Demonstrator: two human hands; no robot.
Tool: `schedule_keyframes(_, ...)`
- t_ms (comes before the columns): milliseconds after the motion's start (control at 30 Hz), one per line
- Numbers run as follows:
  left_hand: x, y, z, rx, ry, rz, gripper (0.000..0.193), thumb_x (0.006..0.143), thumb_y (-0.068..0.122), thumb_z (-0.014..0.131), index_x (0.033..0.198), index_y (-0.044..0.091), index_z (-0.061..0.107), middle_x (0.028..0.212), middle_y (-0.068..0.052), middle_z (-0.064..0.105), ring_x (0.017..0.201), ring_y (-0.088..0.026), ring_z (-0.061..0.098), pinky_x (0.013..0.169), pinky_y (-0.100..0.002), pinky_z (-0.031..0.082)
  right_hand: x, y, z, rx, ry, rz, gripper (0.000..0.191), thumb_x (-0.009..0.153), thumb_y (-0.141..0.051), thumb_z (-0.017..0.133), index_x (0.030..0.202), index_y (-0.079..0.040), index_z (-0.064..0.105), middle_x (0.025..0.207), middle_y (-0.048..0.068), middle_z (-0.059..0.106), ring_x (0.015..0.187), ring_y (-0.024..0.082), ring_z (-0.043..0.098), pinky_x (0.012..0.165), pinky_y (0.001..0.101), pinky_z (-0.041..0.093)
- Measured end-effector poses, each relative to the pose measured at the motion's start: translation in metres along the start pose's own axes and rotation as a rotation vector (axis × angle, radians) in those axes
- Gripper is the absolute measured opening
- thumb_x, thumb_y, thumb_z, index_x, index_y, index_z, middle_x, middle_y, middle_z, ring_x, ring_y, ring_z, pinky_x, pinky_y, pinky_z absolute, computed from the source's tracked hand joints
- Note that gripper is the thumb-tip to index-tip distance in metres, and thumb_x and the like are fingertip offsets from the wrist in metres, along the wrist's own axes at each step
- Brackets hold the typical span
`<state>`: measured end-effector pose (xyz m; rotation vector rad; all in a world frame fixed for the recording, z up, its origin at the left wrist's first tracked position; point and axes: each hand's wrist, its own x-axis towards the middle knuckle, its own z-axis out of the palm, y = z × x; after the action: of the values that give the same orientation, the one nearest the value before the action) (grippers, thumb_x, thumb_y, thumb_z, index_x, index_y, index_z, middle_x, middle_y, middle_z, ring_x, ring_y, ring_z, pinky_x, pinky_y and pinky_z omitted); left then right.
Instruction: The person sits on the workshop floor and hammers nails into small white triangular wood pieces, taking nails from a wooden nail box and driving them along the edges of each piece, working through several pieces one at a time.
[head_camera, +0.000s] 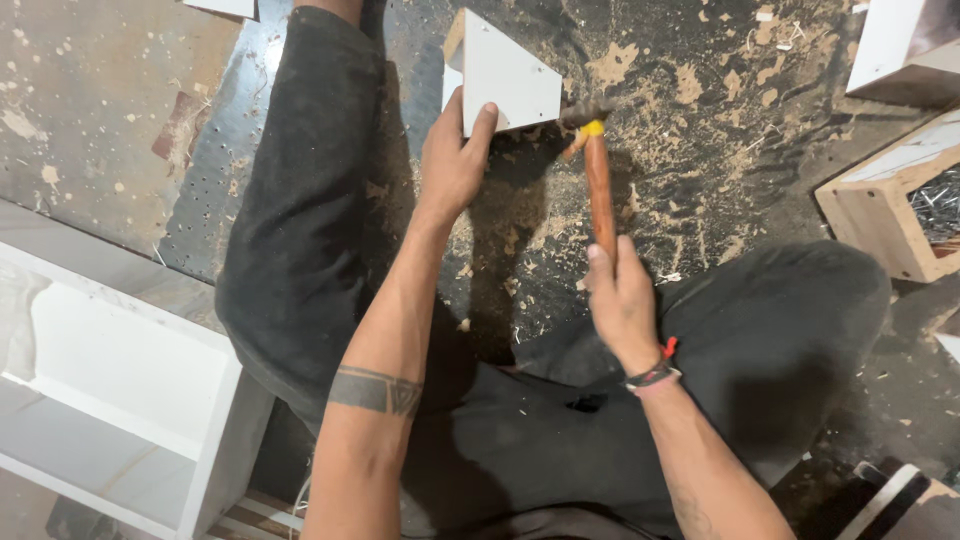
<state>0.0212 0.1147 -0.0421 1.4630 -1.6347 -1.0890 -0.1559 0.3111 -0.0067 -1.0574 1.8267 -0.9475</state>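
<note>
My left hand (452, 158) grips the near edge of a small white angled board piece (505, 75) that rests on the dusty floor between my legs. My right hand (620, 300) is closed around the reddish wooden handle of a hammer (598, 180). The hammer's dark head, blurred, sits right at the white piece's right corner. A yellow band marks the handle just below the head. My legs in dark trousers lie on either side of the work spot.
A white open cabinet box (120, 380) stands at lower left. A wooden box holding nails (905, 205) sits at right, with another white box (900, 45) behind it. Sawdust and chips cover the dark floor (700, 120).
</note>
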Motion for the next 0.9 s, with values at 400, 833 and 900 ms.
schedule_keyframes(400, 0.0, -0.014, 0.005, -0.078, -0.009, 0.002, 0.049, 0.104, 0.037, 0.056, 0.135, -0.001, 0.061, 0.119, -0.024, 0.075, 0.115, -0.037, 0.073, 0.1, -0.042, 0.053, 0.008, -0.01, 0.006, -0.352, -0.017, -0.03, 0.031, 0.113, -0.037, 0.049, 0.113, -0.006, 0.051, 0.071, 0.002, 0.056, 0.065, 0.007, 0.047, 0.054, 0.0284, 0.037)
schedule_keyframes(833, -0.002, 0.001, -0.001, -0.102, -0.006, 0.016, 0.05, 0.103, 0.035, 0.057, 0.137, -0.002, 0.057, 0.125, -0.024, 0.072, 0.121, -0.036, 0.068, 0.102, -0.043, 0.049, 0.007, -0.017, -0.003, 0.258, -0.063, -0.036, 0.029, 0.105, -0.026, 0.056, 0.12, -0.003, 0.045, 0.081, 0.0, 0.053, 0.058, 0.006, 0.049, 0.047, 0.0228, 0.042)
schedule_keyframes(900, -0.004, 0.003, -0.001, -0.103, -0.009, -0.006, 0.05, 0.101, 0.035, 0.056, 0.136, -0.001, 0.058, 0.122, -0.023, 0.073, 0.118, -0.035, 0.07, 0.1, -0.043, 0.05, 0.011, -0.02, -0.006, 0.187, -0.056, 0.008, 0.027, 0.113, -0.03, 0.051, 0.117, -0.003, 0.05, 0.081, 0.0, 0.053, 0.062, 0.005, 0.048, 0.051, 0.0233, 0.042)
